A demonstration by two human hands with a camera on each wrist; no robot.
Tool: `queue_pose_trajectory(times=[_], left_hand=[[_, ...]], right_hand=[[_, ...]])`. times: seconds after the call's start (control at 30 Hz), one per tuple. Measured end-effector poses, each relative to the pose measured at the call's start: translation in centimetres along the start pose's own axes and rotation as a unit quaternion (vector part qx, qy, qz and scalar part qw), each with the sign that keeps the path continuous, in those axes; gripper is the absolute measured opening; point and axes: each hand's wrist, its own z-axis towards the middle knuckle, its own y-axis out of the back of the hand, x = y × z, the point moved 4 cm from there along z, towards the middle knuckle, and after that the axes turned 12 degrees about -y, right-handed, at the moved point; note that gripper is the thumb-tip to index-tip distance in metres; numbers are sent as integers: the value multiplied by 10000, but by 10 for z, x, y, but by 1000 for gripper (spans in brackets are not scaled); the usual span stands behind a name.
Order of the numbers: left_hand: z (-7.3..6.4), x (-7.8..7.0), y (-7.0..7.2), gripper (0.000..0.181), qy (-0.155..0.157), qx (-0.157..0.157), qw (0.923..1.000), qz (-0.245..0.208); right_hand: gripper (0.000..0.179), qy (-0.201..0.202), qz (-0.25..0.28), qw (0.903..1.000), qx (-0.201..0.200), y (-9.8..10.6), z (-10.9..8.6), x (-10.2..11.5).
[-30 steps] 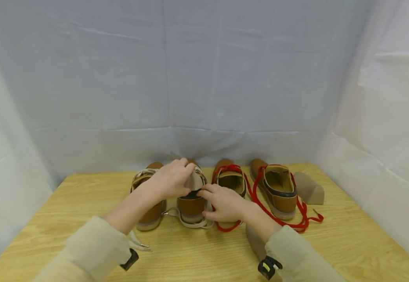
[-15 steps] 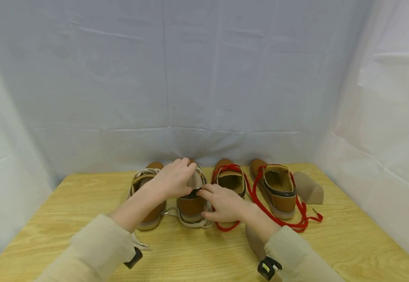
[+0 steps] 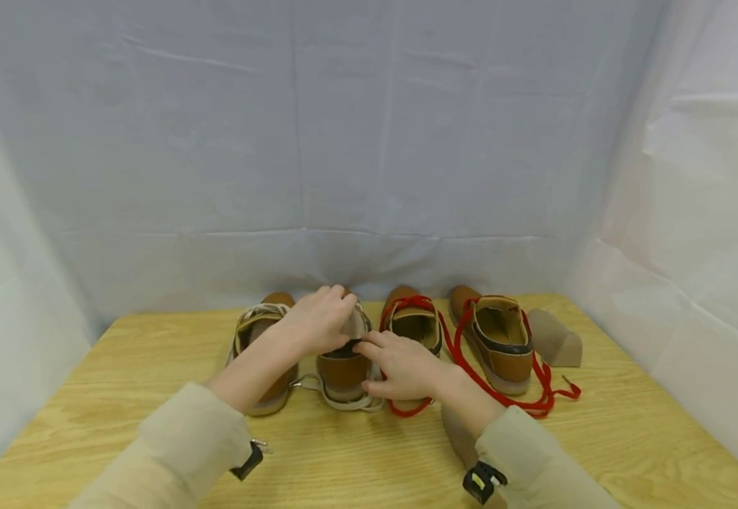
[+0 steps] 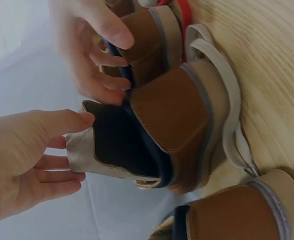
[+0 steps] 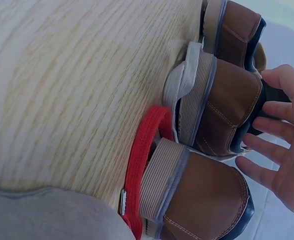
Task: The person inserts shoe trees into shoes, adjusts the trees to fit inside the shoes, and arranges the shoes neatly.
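Second from the left in a row of brown shoes, a shoe (image 3: 342, 372) with a beige lace (image 3: 343, 406) has its heel towards me. My left hand (image 3: 319, 318) pinches a beige and black insole (image 4: 121, 137) that sticks up out of its opening, thumb on one face and fingers behind. The insole's lower part is hidden inside the shoe. My right hand (image 3: 401, 364) is at the right side of the same heel collar, fingers extended and slightly bent, with fingertips at the collar. Both hands partly cover the shoe in the head view.
Another beige-laced shoe (image 3: 273, 396) stands on the left. To the right are two shoes, a nearer one (image 3: 416, 329) and an outer one (image 3: 510, 367), with red laces (image 3: 471, 371). A beige piece (image 3: 556, 339) lies far right; another (image 3: 461, 435) lies under my right forearm.
My left forearm has shifted slightly right, and its sleeve now covers more of the loose beige lace end. Both hands stay at the same shoe, nearly still.
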Motion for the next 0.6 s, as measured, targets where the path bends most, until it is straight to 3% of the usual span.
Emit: queue_pose_trajectory(times=[0.17, 0.6], left_hand=[[1, 1, -6, 44, 31, 148, 9999, 72], [4, 2, -12, 46, 66, 192, 9996, 180]], right_hand=[[50, 6, 29, 10000, 15, 0, -1, 1], [52, -81, 49, 9999, 107, 1, 0, 4]])
